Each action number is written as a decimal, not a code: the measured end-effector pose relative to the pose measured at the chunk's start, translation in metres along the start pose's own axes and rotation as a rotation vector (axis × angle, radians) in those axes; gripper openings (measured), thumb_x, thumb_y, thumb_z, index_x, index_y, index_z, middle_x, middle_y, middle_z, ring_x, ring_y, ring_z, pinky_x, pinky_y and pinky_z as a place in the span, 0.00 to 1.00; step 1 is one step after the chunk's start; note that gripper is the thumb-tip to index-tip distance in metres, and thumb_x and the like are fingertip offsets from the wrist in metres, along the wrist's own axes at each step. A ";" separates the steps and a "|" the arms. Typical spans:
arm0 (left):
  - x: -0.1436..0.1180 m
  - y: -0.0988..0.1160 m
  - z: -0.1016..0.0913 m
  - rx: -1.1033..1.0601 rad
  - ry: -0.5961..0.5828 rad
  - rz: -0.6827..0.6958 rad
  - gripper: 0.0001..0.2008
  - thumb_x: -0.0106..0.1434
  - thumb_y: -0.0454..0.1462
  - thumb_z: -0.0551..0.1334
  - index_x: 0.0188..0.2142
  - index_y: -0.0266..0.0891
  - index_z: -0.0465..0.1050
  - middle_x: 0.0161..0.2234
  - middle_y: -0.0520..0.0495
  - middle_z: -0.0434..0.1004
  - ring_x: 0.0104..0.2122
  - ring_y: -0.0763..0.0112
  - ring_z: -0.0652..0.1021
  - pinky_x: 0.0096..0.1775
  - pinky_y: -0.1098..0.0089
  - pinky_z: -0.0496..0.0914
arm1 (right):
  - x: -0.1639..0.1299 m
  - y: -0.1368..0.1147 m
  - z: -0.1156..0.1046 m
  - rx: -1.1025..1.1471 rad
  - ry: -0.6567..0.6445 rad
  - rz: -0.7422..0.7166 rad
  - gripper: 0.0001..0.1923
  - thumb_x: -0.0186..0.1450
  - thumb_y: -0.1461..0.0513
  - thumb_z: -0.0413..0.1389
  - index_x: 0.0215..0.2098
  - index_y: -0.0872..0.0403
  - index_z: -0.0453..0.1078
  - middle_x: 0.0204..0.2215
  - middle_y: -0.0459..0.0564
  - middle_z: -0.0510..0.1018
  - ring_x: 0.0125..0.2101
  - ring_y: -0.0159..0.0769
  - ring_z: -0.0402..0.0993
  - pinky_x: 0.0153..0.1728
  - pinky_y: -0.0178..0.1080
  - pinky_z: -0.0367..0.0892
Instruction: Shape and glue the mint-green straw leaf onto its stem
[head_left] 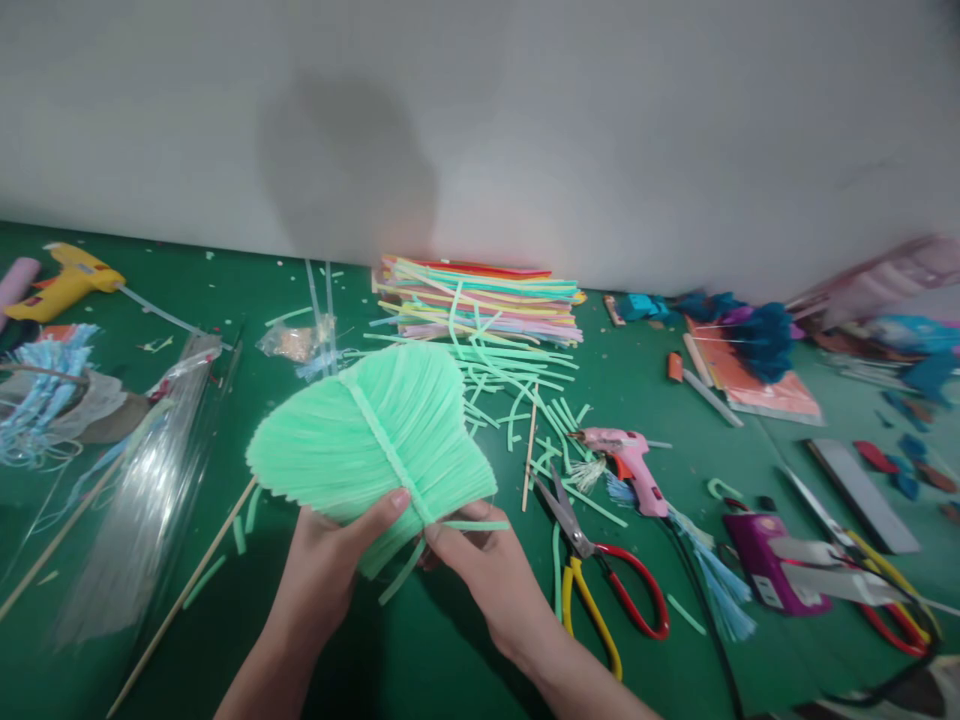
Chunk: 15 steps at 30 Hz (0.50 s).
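A mint-green leaf shape (322,430) made of pipe cleaners laid side by side, with a raised midrib, is held up above the table. My left hand (337,550) is closed on its lower edge, the thumb pressing beside the midrib and the other fingers hidden behind. At the base of the leaf, my right hand (480,550) pinches a green pipe cleaner (480,525) whose end sticks out to the right. Another loose green end (401,573) hangs below the base. Scissors (574,530) with red and yellow handles lie partly open to the right of my right hand.
Behind the leaf lie a pile of coloured pipe cleaners (487,300) and cut green pieces (517,370). A pink glue gun (634,465) lies right, a yellow one (71,283) far left. A wooden stick (187,590), clear plastic sleeves (142,520) and a purple box (772,560) surround the hands.
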<state>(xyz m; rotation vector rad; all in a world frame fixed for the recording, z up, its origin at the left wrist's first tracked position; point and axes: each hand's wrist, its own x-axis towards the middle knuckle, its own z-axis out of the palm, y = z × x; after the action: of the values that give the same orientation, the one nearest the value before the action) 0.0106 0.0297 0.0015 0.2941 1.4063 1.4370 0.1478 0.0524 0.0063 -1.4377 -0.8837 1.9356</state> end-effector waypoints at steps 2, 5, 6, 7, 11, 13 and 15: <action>0.000 0.000 0.001 -0.001 0.012 0.007 0.33 0.42 0.37 0.77 0.50 0.36 0.77 0.38 0.42 0.84 0.41 0.48 0.82 0.41 0.55 0.78 | 0.000 0.000 0.001 0.012 0.005 -0.004 0.08 0.51 0.59 0.64 0.23 0.55 0.73 0.18 0.44 0.77 0.23 0.33 0.72 0.26 0.34 0.66; -0.001 0.001 0.003 -0.026 0.023 0.003 0.32 0.41 0.37 0.78 0.48 0.37 0.78 0.37 0.44 0.85 0.39 0.50 0.83 0.41 0.57 0.79 | 0.000 -0.001 0.001 0.014 0.005 -0.007 0.08 0.50 0.59 0.65 0.23 0.55 0.74 0.18 0.44 0.76 0.22 0.33 0.72 0.26 0.34 0.66; -0.001 0.001 0.003 -0.036 0.025 -0.004 0.32 0.41 0.37 0.78 0.48 0.37 0.78 0.36 0.45 0.85 0.38 0.52 0.83 0.40 0.58 0.79 | 0.000 -0.001 0.001 0.006 0.003 -0.005 0.09 0.50 0.58 0.66 0.23 0.55 0.74 0.17 0.44 0.76 0.22 0.33 0.72 0.26 0.34 0.66; -0.001 0.001 0.004 -0.044 0.025 -0.010 0.32 0.40 0.37 0.78 0.48 0.38 0.78 0.36 0.45 0.85 0.37 0.53 0.83 0.40 0.58 0.79 | 0.000 -0.001 0.000 -0.005 -0.001 -0.004 0.10 0.50 0.58 0.66 0.23 0.55 0.73 0.18 0.44 0.76 0.22 0.33 0.72 0.26 0.34 0.66; 0.000 0.002 0.005 -0.060 0.020 -0.013 0.34 0.40 0.38 0.78 0.50 0.38 0.78 0.37 0.44 0.85 0.37 0.53 0.83 0.42 0.58 0.78 | 0.001 0.001 -0.002 -0.035 -0.012 -0.019 0.13 0.52 0.55 0.67 0.24 0.55 0.73 0.19 0.44 0.76 0.23 0.33 0.71 0.26 0.34 0.65; 0.000 0.002 0.005 -0.057 0.016 -0.015 0.36 0.41 0.37 0.78 0.52 0.38 0.76 0.38 0.44 0.85 0.38 0.53 0.83 0.42 0.59 0.78 | 0.002 0.003 -0.003 -0.032 -0.022 -0.034 0.13 0.53 0.54 0.67 0.27 0.55 0.74 0.20 0.44 0.77 0.23 0.32 0.71 0.27 0.34 0.65; 0.001 0.002 0.004 -0.051 0.006 -0.025 0.37 0.42 0.37 0.78 0.54 0.38 0.74 0.39 0.43 0.85 0.39 0.52 0.83 0.40 0.60 0.79 | 0.002 0.005 -0.004 -0.017 -0.029 -0.037 0.14 0.53 0.54 0.67 0.29 0.56 0.75 0.21 0.44 0.77 0.23 0.32 0.72 0.27 0.33 0.65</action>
<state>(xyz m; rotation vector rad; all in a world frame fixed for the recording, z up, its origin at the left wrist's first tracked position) 0.0127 0.0333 0.0043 0.2393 1.3714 1.4516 0.1505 0.0519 0.0005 -1.3960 -0.9361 1.9304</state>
